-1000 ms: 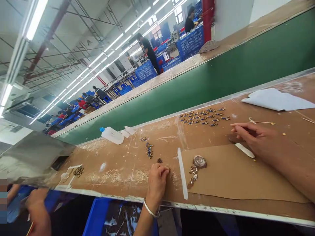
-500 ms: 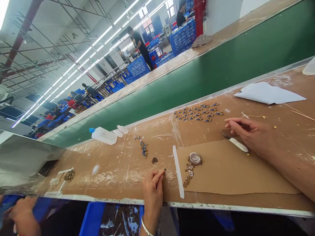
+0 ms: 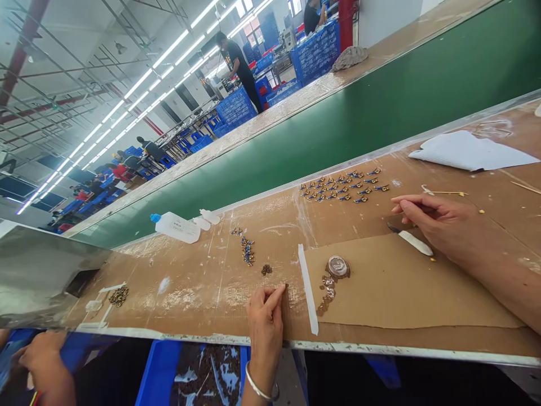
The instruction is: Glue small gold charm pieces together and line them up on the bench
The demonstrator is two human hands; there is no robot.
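My left hand [image 3: 266, 316], wearing a silver bangle, is at the table's front edge. Its thumb and forefinger are pinched on a small dark piece [image 3: 286, 286], too small to identify. Just beyond lies a little cluster of similar dark pieces [image 3: 266, 270]. My right hand [image 3: 443, 225] hovers over the right side with loosely bent fingers, nothing visible in them. Below it a knife with a white handle [image 3: 416, 242] rests at the cardboard sheet's [image 3: 389, 293] far edge. A round disc with pale paste [image 3: 338, 267] sits on the cardboard, brown glossy smears beside it.
Small blue-and-gold figures stand in rows [image 3: 342, 186] at the back, with another group [image 3: 247, 251] left of centre. A white bottle [image 3: 175, 226] lies beyond. White tape [image 3: 307, 290] borders the cardboard. A green belt [image 3: 313, 141] runs behind; another person's hand [image 3: 44, 352] is lower left.
The view has shifted slightly. My left hand stays pinched at the small dark piece, and my right hand keeps hovering near the knife with little change.
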